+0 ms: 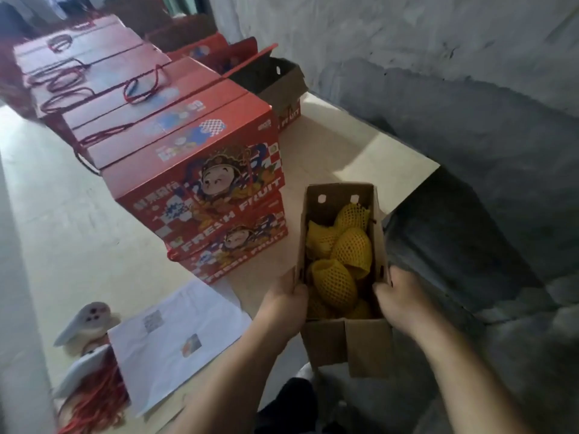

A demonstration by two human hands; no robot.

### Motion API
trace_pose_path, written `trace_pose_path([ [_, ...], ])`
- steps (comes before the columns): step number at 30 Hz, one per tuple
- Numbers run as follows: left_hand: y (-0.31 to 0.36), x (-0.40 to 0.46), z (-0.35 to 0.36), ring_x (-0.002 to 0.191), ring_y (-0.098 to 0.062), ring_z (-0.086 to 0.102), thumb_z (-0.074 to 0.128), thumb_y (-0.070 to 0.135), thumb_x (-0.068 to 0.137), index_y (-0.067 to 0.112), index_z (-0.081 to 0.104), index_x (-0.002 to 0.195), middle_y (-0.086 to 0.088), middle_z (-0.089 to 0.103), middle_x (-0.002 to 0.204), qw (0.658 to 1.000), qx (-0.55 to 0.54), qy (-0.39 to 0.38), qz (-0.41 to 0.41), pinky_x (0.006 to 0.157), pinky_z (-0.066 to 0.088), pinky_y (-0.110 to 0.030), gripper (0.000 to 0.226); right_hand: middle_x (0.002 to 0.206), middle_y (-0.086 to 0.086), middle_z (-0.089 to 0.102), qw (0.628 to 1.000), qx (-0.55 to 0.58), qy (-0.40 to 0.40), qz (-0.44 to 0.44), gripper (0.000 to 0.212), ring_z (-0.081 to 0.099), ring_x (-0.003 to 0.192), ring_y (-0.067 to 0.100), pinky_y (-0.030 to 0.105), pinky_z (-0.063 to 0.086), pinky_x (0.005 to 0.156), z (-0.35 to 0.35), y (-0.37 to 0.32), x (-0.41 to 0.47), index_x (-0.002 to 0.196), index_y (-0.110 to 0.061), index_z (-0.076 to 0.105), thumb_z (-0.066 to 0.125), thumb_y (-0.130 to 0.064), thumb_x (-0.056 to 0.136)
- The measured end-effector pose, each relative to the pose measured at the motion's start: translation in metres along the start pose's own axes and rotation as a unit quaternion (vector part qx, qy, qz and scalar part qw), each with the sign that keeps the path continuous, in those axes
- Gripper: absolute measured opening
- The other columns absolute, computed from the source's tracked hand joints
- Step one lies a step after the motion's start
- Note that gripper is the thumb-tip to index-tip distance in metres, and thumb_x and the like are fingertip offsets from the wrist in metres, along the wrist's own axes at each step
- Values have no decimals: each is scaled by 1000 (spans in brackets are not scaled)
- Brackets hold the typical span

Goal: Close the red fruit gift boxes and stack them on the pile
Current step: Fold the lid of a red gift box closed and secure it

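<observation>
An open gift box (340,343) stands at the near right edge of the pale surface (78,233), its brown cardboard inside showing and its flaps up. It is filled with fruit in yellow foam netting (338,270). The left hand (283,303) grips the top of the box's left wall, thumb over the rim and fingers curled round the outside. The right hand (399,300) grips the top of the right wall in the same way, fingers clenched over the rim. Just to the left of the open box, toward the middle of the surface, is the pile of closed red boxes (200,170), two high at its near end, printed with a cartoon figure and the words FRESH FRUIT; the row runs back toward the far left corner, with red cord handles lying on the lids. Another open box (275,86) sits beyond the pile at the far right edge. At the near left edge lie printed white sheets (175,339), and beside them a bundle of red cords (94,405) with white paper pieces.
</observation>
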State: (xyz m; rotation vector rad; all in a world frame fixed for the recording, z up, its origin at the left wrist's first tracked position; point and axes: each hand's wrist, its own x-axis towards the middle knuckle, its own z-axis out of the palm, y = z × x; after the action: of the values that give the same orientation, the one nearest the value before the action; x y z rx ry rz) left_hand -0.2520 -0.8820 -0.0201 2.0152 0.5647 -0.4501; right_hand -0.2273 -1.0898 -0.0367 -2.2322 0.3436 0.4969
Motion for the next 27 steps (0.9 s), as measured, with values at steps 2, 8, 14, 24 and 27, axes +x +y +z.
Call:
trace_pose_path([
  [2, -17, -17, -12, 98, -24, 67, 45, 18, 101, 29, 65, 118, -2, 69, 105, 1000, -1, -6, 12, 92, 59, -49, 28, 104, 4, 65, 1000, 3, -7, 3, 20, 63, 93, 22, 32, 44, 68, 14, 1, -26, 116, -19, 63, 49, -20, 102],
  [8, -70, -46, -57, 82, -19, 71, 46, 14, 102, 25, 70, 92, 7, 73, 79, 995, 0, -60, 75, 75, 62, -38, 28, 79, 0, 54, 999, -7, 30, 17, 16, 55, 71, 16, 29, 40, 58, 62, -14, -97, 87, -22, 53, 51, -16, 101],
  [14, -135, -61, -122, 55, -4, 55, 51, 12, 92, 30, 69, 76, 16, 61, 57, 983, -5, -115, 144, 51, 43, -22, 30, 76, -8, 48, 992, -25, 121, 39, 26, 49, 66, 2, 10, 31, 48, 141, -44, -181, 80, -28, 45, 52, -15, 102],
  [24, -204, -124, -236, 60, -14, 51, 49, 4, 86, 21, 68, 77, 5, 54, 62, 974, -21, -149, 170, 58, 40, -32, 27, 77, 4, 56, 983, 35, 174, 35, 15, 58, 69, 16, 29, 45, 56, 257, -88, -299, 85, -13, 55, 54, -9, 99],
  [27, -226, -149, -259, 64, -17, 54, 48, 3, 90, 17, 71, 86, 2, 56, 66, 975, -47, -145, 160, 60, 43, -35, 27, 85, 2, 57, 984, 29, 176, 28, 14, 56, 72, 10, 23, 46, 59, 277, -93, -315, 88, -14, 48, 54, -12, 101],
])
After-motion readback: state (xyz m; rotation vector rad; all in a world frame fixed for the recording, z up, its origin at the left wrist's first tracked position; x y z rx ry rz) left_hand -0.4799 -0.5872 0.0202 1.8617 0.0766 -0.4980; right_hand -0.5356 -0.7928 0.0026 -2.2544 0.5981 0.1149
